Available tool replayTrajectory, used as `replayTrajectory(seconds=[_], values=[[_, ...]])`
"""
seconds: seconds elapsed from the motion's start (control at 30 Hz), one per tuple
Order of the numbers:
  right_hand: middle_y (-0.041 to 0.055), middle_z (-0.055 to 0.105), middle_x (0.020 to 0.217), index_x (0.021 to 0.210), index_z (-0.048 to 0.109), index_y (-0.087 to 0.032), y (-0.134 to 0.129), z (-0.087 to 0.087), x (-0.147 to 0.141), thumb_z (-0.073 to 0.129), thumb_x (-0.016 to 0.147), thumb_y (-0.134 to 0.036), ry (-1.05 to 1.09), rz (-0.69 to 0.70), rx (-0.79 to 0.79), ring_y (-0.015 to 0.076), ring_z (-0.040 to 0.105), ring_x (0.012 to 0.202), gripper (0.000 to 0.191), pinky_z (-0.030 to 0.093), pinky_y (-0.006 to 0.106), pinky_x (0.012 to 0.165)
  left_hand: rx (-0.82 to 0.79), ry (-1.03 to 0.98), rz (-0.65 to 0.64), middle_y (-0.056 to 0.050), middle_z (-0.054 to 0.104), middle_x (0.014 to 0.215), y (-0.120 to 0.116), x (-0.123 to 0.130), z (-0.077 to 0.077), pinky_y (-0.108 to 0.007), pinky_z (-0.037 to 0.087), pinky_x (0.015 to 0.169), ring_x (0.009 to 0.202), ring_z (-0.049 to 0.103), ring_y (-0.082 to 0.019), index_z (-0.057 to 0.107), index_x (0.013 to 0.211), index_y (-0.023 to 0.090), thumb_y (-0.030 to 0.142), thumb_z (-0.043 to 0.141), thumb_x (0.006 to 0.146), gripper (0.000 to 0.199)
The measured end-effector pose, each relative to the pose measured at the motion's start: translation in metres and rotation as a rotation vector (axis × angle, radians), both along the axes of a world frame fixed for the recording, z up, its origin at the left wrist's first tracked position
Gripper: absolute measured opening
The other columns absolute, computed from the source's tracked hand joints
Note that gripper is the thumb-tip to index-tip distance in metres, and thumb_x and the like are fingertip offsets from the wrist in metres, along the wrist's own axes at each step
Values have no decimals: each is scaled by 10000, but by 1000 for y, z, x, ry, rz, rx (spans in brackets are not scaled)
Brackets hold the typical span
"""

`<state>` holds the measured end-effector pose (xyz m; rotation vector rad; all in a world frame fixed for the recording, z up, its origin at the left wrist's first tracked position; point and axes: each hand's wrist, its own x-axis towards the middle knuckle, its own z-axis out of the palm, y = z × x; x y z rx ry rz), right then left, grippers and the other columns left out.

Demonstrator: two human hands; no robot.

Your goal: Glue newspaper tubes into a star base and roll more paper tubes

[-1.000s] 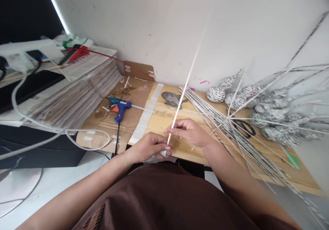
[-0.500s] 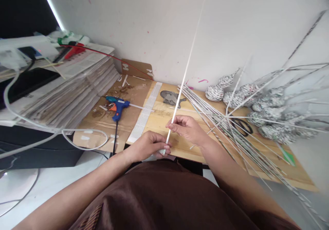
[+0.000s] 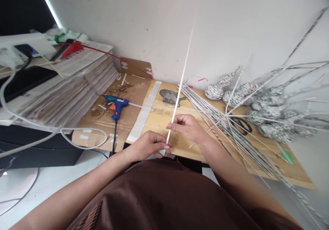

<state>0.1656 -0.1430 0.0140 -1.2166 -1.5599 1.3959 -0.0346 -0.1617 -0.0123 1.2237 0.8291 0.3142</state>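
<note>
A long, thin white rolled-paper stick point(image 3: 181, 78) rises at a slant in front of me, its far end blurred against the wall. My left hand point(image 3: 152, 144) pinches its lower end near my body, where a small flat pale paper piece point(image 3: 161, 152) shows between the fingers. Higher up the same stick, my right hand point(image 3: 185, 128) grips it between thumb and fingers. Beyond my hands, a grey cloth-like lump point(image 3: 169, 97) lies on the wooden board point(image 3: 154, 125).
A blue glue gun point(image 3: 119, 106) rests on brown cardboard at left, beside stacked newspapers point(image 3: 69, 93) and a white cable point(image 3: 77, 147). Paper sticks point(image 3: 231, 137), black-handled scissors point(image 3: 240, 125) and woven paper shapes point(image 3: 214, 92) lie at right against the wall.
The paper stick tilts slightly further left at its top. Both hands keep nearly the same place and hold; the view has shifted a little.
</note>
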Motion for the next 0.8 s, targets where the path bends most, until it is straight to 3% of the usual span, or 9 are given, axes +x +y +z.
replayTrajectory(seconds=[0.07, 0.2, 0.37, 0.47, 0.53, 0.67, 0.8], values=[[-41, 510, 597, 664, 628, -166, 0, 1, -1, 766, 712, -417, 18, -40, 30, 84, 424, 555, 291, 311, 239, 526, 10, 0, -4, -68, 716, 847, 0, 0, 0, -301, 567, 711, 823, 660, -190, 717, 843, 130, 416, 668, 778, 297], [8, 628, 746, 800, 689, -168, -1, 4, -2, 715, 766, -421, 60, 113, -25, 109, 518, 655, 257, 389, 251, 602, 13, -11, 6, -55, 712, 819, 0, -2, -2, -310, 570, 708, 779, 656, -177, 717, 902, 138, 412, 665, 783, 304], [-26, 564, 654, 721, 647, -177, 0, 3, 2, 754, 737, -385, 105, -35, -5, 93, 482, 599, 235, 372, 237, 575, 26, -9, -17, -62, 710, 827, 0, -2, -1, -308, 571, 707, 802, 657, -186, 720, 850, 129, 409, 653, 791, 293], [5, 622, 755, 859, 694, -186, 0, 3, 4, 694, 792, -412, 69, 84, -30, 105, 508, 638, 236, 388, 243, 587, 32, -1, -5, -59, 709, 822, -1, -1, 0, -308, 571, 700, 767, 654, -176, 719, 847, 130, 413, 658, 784, 296], [11, 634, 767, 849, 704, -179, 0, 3, 4, 700, 784, -418, 34, 127, -36, 110, 514, 647, 248, 389, 247, 594, 32, 9, 4, -64, 711, 846, -1, -1, 1, -307, 569, 702, 776, 655, -178, 720, 840, 133, 419, 661, 779, 299], [-37, 557, 639, 692, 637, -172, -1, 0, 4, 769, 716, -392, 33, -28, 35, 94, 478, 589, 257, 364, 239, 574, 42, 9, 3, -70, 712, 857, -1, -1, 2, -297, 565, 703, 821, 655, -191, 724, 850, 137, 414, 661, 778, 293], [18, 661, 846, 876, 702, -186, -2, 0, 3, 715, 777, -396, 42, 112, 18, 140, 580, 774, 232, 430, 265, 701, 37, 23, 17, -61, 713, 845, -2, -1, 1, -292, 565, 690, 769, 654, -174, 724, 883, 141, 405, 669, 771, 292]])
